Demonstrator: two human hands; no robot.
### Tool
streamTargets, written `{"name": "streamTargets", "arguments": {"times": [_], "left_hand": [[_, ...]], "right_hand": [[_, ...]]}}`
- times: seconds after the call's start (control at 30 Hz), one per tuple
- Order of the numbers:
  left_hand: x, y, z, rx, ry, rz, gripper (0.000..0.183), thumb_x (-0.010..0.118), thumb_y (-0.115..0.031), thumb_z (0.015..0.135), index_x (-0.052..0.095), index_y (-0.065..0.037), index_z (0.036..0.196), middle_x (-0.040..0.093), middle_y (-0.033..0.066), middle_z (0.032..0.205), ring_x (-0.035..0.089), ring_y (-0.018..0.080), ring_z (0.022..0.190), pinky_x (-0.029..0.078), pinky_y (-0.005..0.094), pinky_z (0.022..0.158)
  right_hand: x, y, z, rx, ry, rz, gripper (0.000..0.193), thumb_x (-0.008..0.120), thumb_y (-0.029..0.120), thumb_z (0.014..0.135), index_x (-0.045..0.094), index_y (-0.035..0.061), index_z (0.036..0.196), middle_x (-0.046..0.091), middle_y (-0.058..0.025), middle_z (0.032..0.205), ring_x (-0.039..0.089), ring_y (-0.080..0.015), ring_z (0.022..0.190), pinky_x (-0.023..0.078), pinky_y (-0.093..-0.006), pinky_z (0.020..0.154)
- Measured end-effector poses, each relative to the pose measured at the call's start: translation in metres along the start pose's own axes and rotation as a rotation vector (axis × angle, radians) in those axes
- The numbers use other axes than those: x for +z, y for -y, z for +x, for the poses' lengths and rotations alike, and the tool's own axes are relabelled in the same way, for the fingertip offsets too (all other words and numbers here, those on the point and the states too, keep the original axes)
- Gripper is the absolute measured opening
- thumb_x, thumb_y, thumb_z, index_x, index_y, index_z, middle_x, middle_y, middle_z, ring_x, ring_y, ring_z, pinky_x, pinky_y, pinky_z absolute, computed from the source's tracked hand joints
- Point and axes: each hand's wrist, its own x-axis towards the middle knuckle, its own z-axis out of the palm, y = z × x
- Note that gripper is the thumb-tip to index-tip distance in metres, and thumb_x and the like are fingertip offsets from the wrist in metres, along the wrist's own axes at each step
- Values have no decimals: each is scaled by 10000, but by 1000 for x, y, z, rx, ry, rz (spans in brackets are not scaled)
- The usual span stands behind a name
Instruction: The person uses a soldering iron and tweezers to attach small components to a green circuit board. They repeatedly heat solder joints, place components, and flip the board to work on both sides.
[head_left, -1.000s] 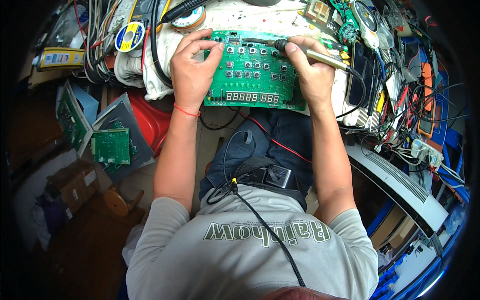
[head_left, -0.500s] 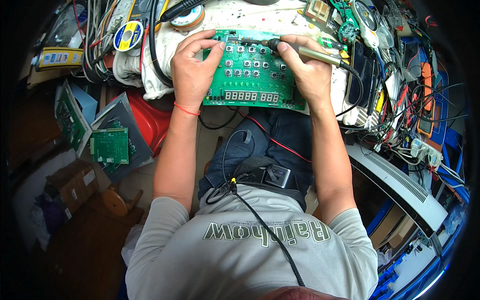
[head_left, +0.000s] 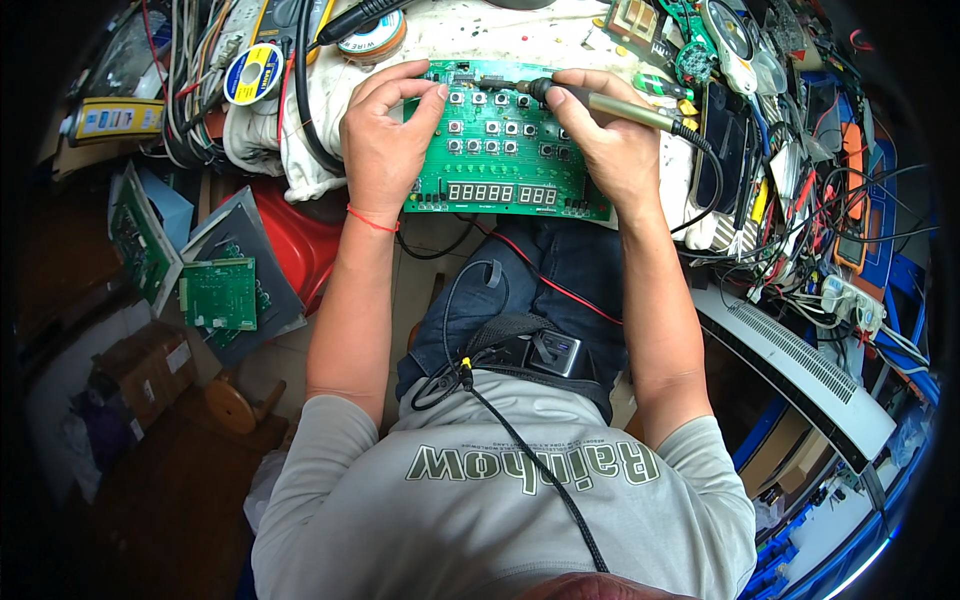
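A green circuit board (head_left: pixel 480 165) lies at the near edge of the bench, with rows of push buttons and digit displays along its near side. My left hand (head_left: pixel 385 125) grips the board's left edge, thumb over the top face and fingers at the far left corner. In my right hand (head_left: pixel 615 145) is a soldering iron (head_left: pixel 630 110), held between thumb and fingers. Its tip points left, at small parts near the board's far edge; whether it touches them is too small to tell. The iron's cable runs off to the right.
Solder spools (head_left: pixel 254 73) and a multimeter (head_left: pixel 275 15) sit at the far left. Tools, boards and tangled cables (head_left: pixel 790 220) crowd the right side. A red stool (head_left: pixel 290 240) and leaning panels with circuit boards (head_left: pixel 220 290) stand lower left. Black and red leads hang under the board.
My right hand and the soldering iron have shifted very slightly left. The board has crept left a touch too. My left hand keeps almost the same place.
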Motion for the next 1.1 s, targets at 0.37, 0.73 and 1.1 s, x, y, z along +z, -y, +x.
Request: {"name": "streamTargets", "arguments": {"times": [0.37,0.73,1.1], "left_hand": [[1,1,0,1,0,3,155,820,-126,897,805,6,978,763,119,1196,690,218,1134,495,336,1033],[1,2,0,17,4,14,155,822,-136,897,805,0,969,761,116,1198,681,216,1145,490,340,1037],[3,5,1,36,-42,-26,125,829,-120,868,794,-12,921,776,121,1128,708,253,1077,527,361,987]], "right_hand": [[-1,5,-2,53,22,28,286,811,249,896,787,51,1101,784,-65,966,716,-128,859,563,-273,790],[0,6,-3,55,20,36,276,810,240,893,788,49,1091,790,-67,958,724,-127,857,571,-275,795],[-1,-2,-3,35,8,50,281,807,246,899,787,44,1093,786,-62,953,718,-126,859,563,-271,784]]}}
